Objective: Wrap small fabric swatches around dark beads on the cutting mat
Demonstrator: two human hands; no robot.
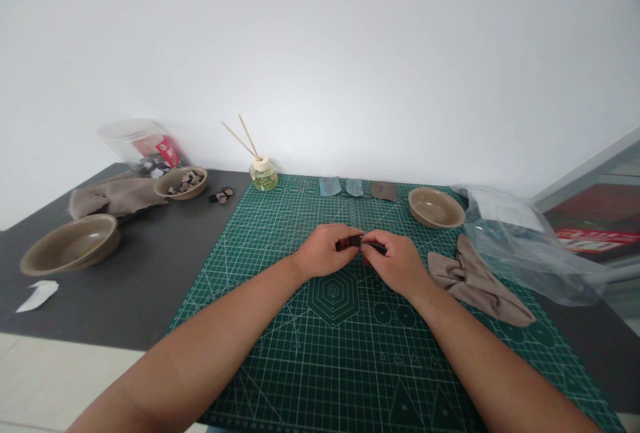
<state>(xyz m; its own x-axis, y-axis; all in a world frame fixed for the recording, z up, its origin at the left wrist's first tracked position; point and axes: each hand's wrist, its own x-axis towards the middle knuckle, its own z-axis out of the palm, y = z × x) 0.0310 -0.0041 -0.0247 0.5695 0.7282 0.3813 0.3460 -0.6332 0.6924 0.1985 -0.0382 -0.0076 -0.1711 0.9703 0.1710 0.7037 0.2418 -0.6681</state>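
Pinching dark piece (356, 241), hands (327, 250) close together

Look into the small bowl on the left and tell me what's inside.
Small dark and tan pieces lie heaped in the small bowl; whatever lies beneath them is hidden.

Glossy bowl (437, 208), crumpled cloth (480, 286), clear plastic bag (530, 246), matt mat (280, 299).

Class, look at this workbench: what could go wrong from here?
The small dark piece, pinched between the left hand and right hand, could slip and be hard to spot.
The right forearm might drag the brown cloth beside it.
The reed diffuser, standing open at the mat's far edge, may spill if knocked.
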